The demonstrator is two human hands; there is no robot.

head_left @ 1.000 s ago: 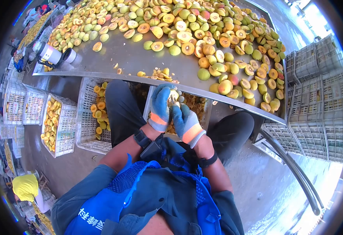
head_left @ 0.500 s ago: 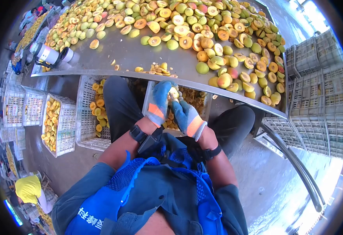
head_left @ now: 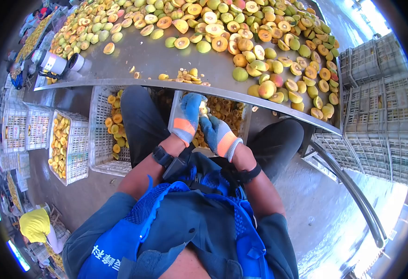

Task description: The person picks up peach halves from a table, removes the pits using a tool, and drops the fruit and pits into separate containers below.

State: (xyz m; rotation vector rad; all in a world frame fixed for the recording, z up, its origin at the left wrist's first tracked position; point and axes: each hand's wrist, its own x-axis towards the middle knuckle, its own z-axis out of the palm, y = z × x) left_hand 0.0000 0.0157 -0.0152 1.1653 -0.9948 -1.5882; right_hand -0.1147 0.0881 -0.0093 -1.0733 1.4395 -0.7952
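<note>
My left hand (head_left: 188, 116), in a blue, grey and orange work glove, is closed around a piece of peach (head_left: 203, 109), of which only a pale yellow part shows. Close beside it, the fingers of my right hand (head_left: 219, 133) are curled, in a matching glove. Whatever the right fingers hold is hidden. Both hands are just below the front edge of a metal table (head_left: 134, 56), above a crate (head_left: 242, 132) with cut fruit in it. Small yellow scraps (head_left: 191, 76) lie on the table by the edge.
Halved and whole peaches (head_left: 220, 43) cover the table's far and right parts. A white-and-black flask (head_left: 50, 62) lies at its left end. Fruit-filled crates (head_left: 76, 149) stand left of my legs; stacked crates (head_left: 376, 111) rise at right, near a curved metal bar (head_left: 353, 190). A person in yellow (head_left: 35, 225) is lower left.
My right hand has shifted slightly down from the left one, and less of the peach piece shows between them. The view has tilted a little. The left hand stays closed.
</note>
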